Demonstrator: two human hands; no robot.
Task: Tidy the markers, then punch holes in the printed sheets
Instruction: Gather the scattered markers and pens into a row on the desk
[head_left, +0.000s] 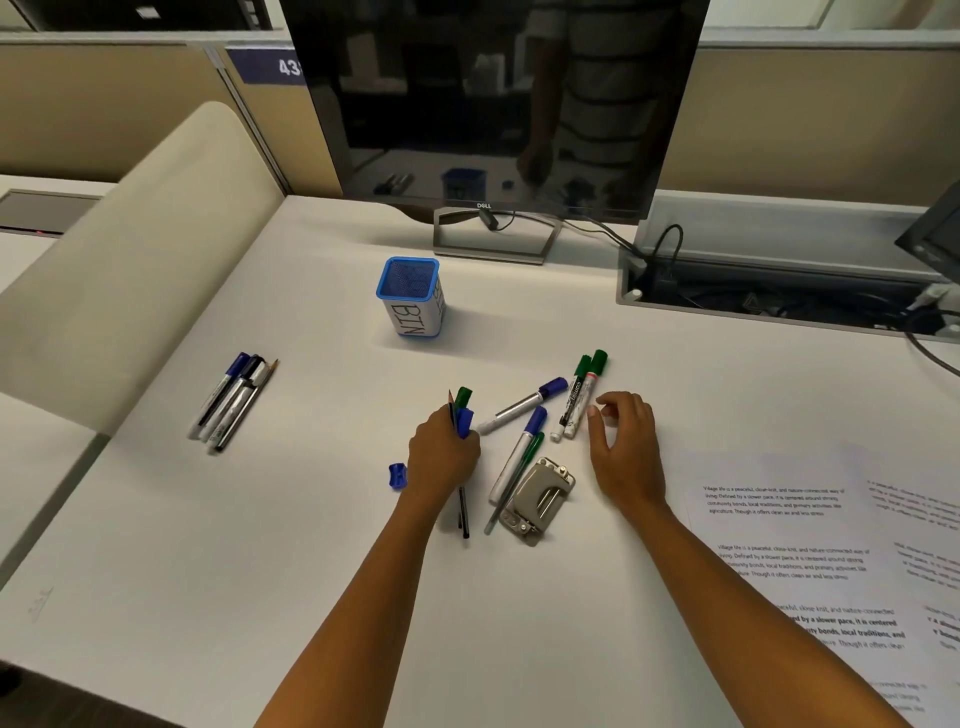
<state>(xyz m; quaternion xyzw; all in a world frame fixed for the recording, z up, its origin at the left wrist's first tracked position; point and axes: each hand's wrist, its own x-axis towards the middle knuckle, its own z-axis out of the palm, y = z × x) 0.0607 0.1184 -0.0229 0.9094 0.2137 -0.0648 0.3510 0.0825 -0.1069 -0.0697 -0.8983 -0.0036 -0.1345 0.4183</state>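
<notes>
My left hand (441, 460) grips a bundle of pens and markers (461, 410) with green and blue caps; their tails stick out below my wrist. My right hand (623, 447) hovers with relaxed fingers, holding nothing, just right of two green-capped markers (579, 397). A blue-capped marker (522, 405) lies between my hands, and another blue-capped marker with a green pen (517, 462) lies against the grey hole punch (537, 499). The blue mesh cup labelled BIN (410, 299) stands behind. Printed sheets (810, 561) lie at the right.
A row of several markers and a pencil (231, 400) lies at the left. A blue sharpener (397, 475) sits left of my left wrist. A monitor on its stand (496, 234) is at the back, a cable tray (779, 280) at the back right.
</notes>
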